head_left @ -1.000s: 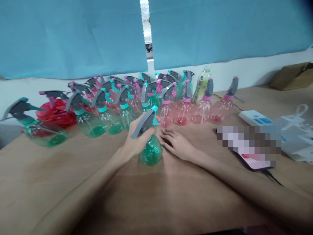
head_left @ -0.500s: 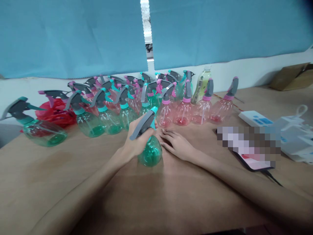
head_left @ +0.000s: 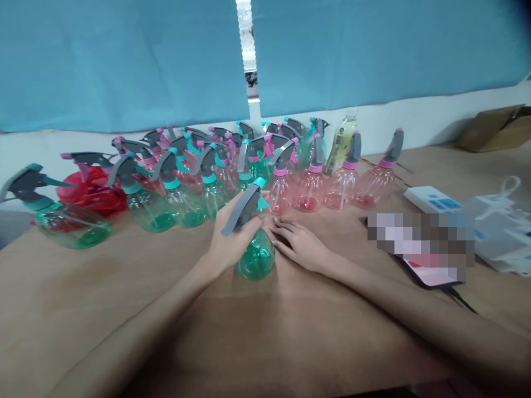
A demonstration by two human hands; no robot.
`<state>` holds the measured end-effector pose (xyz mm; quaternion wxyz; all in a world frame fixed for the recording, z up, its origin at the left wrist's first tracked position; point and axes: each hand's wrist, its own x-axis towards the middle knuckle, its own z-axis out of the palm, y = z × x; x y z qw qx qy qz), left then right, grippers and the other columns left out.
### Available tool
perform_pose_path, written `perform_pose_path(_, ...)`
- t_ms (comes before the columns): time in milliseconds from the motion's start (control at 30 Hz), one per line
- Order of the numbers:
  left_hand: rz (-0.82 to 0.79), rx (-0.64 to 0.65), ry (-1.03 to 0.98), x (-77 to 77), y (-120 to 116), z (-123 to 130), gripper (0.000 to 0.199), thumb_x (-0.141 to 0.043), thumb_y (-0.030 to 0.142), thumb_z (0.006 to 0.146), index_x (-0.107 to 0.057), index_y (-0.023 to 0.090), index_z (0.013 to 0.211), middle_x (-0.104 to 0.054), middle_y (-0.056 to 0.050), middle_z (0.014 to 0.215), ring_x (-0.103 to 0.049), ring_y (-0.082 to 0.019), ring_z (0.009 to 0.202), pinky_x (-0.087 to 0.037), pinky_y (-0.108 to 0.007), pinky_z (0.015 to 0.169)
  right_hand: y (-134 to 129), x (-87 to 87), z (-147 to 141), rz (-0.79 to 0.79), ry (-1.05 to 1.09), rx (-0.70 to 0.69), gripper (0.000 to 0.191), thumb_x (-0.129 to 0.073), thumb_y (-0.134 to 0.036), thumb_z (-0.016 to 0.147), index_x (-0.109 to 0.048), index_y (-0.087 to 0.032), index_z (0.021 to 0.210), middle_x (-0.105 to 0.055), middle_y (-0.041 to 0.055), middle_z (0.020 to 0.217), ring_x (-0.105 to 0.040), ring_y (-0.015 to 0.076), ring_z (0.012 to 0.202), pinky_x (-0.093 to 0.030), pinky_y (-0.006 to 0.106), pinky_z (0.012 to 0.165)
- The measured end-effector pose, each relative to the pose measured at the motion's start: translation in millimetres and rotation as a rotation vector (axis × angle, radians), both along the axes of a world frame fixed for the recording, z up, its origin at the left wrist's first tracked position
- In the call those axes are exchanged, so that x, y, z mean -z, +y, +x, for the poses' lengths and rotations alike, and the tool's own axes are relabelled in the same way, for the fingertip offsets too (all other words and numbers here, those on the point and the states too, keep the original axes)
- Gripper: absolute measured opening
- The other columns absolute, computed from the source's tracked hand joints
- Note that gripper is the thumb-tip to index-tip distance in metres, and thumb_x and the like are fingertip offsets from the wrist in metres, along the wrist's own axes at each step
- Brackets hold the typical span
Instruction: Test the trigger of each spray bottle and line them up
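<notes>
My left hand (head_left: 232,235) is wrapped around the neck of a green spray bottle (head_left: 258,257) with a grey and teal trigger head. The bottle stands on the wooden table, its nozzle facing away from me. Just right of it, my right hand (head_left: 301,243) lies flat on the table with its fingers stretched toward the bottle, holding nothing. Beyond my hands stand several other spray bottles, among them a green one with a teal collar (head_left: 185,204) and a pink one with a pink collar (head_left: 310,193).
A phone (head_left: 418,254) with a blurred screen and a cable lies at the right, beside a white power strip (head_left: 433,199) and chargers. A red plastic bag (head_left: 93,190) sits among the left bottles. A labelled drink bottle (head_left: 341,143) and a cardboard box (head_left: 492,130) stand farther back.
Almost nothing differs. The view has shifted slightly, and the held spray bottle's head has tipped a little; my left hand keeps its grip and my right hand stays flat.
</notes>
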<state>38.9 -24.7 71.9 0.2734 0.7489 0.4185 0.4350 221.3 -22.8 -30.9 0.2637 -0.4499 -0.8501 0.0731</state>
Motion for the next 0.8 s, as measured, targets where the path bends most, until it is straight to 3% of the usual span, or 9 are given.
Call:
perform_pose_path(100, -0.042, 0.039, -0.079, -1.5, -1.0, 1.7, 0.032, -0.055, 0.021, 0.078, -0.062, 0.02, 0.109, -0.064, -0.002, 0.086, -0.059, -0.018, 0.075, -0.051, -0.035, 0.076, 0.6, 0.6, 0.2, 0.001, 0.008, -0.005, 0.042, -0.043, -0.038, 0.096, -0.058, -0.012, 0.125, -0.059, 0.0157, 0.131, -0.047, 0.027, 0.129, -0.039, 0.046, 0.107)
perform_pose_path(200, -0.055, 0.069, -0.114, -2.6, -1.6, 2.3, 0.036, -0.055, 0.019, 0.078, -0.06, 0.022, 0.113, -0.065, -0.002, 0.091, -0.057, -0.016, 0.071, -0.05, -0.032, 0.071, 0.8, 1.0, 0.3, 0.002, 0.027, -0.009, 0.041, -0.044, -0.038, 0.095, -0.058, -0.014, 0.125, -0.059, 0.0151, 0.131, -0.047, 0.0273, 0.129, -0.04, 0.048, 0.105)
perform_pose_path(367, -0.061, 0.064, -0.104, -1.1, -0.1, 1.0, 0.029, -0.055, 0.019, 0.077, -0.062, 0.021, 0.105, -0.063, -0.001, 0.079, -0.053, -0.015, 0.064, -0.047, -0.03, 0.062, -0.7, -0.5, -0.1, 0.0, 0.031, -0.004, 0.04, -0.044, -0.037, 0.095, -0.059, -0.014, 0.125, -0.06, 0.0154, 0.131, -0.047, 0.027, 0.129, -0.039, 0.047, 0.106)
perform_pose_path(800, -0.062, 0.071, -0.11, -1.9, 0.9, 2.0, 0.026, -0.056, 0.021, 0.076, -0.059, 0.021, 0.103, -0.062, -0.001, 0.081, -0.058, -0.017, 0.073, -0.051, -0.032, 0.07, -0.5, -0.5, 0.2, -0.002, 0.015, -0.001, 0.042, -0.043, -0.038, 0.096, -0.058, -0.013, 0.125, -0.059, 0.0157, 0.131, -0.047, 0.0269, 0.129, -0.039, 0.047, 0.106)
